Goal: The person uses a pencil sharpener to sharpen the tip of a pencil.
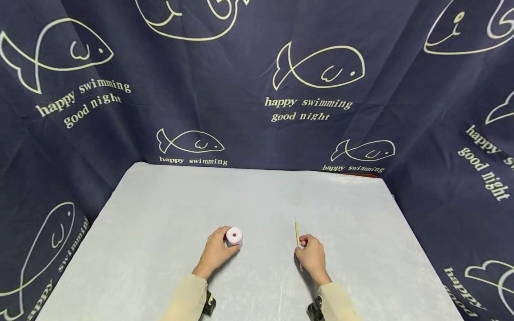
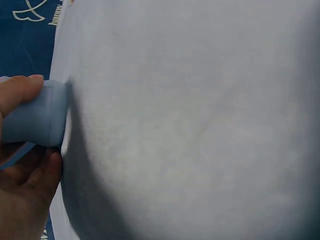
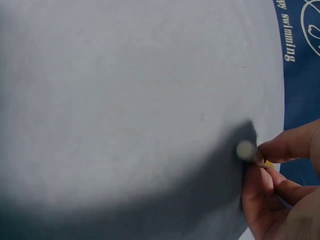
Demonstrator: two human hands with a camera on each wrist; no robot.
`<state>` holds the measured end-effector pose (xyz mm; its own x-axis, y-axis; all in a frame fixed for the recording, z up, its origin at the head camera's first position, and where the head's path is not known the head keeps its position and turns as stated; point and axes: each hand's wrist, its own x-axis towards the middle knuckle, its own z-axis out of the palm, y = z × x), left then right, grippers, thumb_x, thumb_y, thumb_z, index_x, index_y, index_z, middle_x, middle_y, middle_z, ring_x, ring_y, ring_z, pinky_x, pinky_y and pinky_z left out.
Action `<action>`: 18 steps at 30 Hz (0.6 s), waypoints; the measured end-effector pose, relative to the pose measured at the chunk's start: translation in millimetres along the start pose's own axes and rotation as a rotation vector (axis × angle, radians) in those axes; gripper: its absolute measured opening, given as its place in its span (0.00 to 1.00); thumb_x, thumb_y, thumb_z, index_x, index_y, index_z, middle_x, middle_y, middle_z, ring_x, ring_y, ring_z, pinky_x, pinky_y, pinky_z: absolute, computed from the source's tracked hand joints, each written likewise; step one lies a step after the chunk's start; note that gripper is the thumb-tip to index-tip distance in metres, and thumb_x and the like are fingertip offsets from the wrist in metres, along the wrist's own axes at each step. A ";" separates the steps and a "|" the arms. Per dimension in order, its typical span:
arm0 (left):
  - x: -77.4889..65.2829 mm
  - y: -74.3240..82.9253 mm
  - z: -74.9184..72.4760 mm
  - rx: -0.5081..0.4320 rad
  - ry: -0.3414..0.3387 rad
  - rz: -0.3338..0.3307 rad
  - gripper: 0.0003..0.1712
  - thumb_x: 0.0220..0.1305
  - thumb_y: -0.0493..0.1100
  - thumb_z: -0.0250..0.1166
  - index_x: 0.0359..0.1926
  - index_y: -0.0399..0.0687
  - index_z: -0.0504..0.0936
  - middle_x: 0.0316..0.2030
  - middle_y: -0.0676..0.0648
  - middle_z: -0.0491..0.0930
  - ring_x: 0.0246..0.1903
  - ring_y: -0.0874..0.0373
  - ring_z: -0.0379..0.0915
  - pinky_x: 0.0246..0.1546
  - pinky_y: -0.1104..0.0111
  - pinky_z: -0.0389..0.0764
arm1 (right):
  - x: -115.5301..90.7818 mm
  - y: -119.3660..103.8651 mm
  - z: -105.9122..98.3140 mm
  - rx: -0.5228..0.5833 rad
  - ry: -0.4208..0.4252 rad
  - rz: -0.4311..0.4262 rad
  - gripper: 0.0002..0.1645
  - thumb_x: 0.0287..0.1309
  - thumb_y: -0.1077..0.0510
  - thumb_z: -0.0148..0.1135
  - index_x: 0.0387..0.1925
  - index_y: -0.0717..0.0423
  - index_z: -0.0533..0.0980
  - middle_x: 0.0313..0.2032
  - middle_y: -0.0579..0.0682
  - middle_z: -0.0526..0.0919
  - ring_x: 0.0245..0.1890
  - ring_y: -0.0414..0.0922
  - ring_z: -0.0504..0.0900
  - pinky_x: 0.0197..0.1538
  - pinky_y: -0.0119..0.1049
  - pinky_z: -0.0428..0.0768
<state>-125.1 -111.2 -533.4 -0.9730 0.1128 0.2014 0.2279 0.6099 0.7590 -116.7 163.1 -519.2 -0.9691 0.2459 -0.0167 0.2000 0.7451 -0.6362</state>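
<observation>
Taking hold looked done: the fingers of my left hand (image 1: 217, 250) were clamped round a pale-blue, plastic-looking block (image 2: 40, 117) with a white, holed top, left of centre on the near white-clothed table (image 1: 180, 200); those of my right hand (image 1: 313, 257) pinched a slim yellow pencil (image 1: 297, 234) farther right. Pencil and block were well apart; any work between them looked undone.

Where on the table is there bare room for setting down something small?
The white table is bare between the left hand, with its small holed object, and the right hand, with its pencil; beyond these, up to the dark curtain; and outward to both side edges. It is crowded at the hands and sleeves.
</observation>
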 end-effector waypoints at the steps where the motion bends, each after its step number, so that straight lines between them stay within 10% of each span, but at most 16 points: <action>1: -0.5 0.3 0.9 0.001 0.000 0.000 0.25 0.42 0.37 0.76 0.44 0.36 0.79 0.39 0.41 0.80 0.40 0.48 0.78 0.43 0.56 0.77 | 0.0 -0.1 -1.5 0.010 -0.002 0.009 0.13 0.40 0.68 0.60 0.34 0.65 0.79 0.26 0.51 0.81 0.25 0.44 0.76 0.30 0.38 0.74; 11: 4.6 2.6 1.2 0.019 0.024 0.009 0.25 0.43 0.37 0.74 0.45 0.40 0.77 0.38 0.43 0.77 0.39 0.51 0.76 0.42 0.56 0.77 | 8.7 -0.8 -17.0 0.187 -0.027 0.087 0.12 0.47 0.67 0.59 0.37 0.65 0.81 0.27 0.51 0.82 0.24 0.38 0.74 0.28 0.29 0.70; 18: 14.0 13.4 -9.2 0.031 0.016 -0.019 0.23 0.44 0.34 0.71 0.44 0.41 0.75 0.39 0.44 0.79 0.41 0.50 0.78 0.43 0.56 0.77 | 7.9 -13.8 -33.6 0.384 -0.125 -0.051 0.17 0.49 0.75 0.55 0.41 0.66 0.80 0.33 0.58 0.82 0.25 0.35 0.73 0.27 0.27 0.71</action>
<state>-135.4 -108.7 -514.7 -0.9764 0.0885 0.1969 0.2075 0.6359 0.7433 -122.3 175.6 -484.6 -0.9912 0.1199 -0.0564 0.1061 0.4631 -0.8799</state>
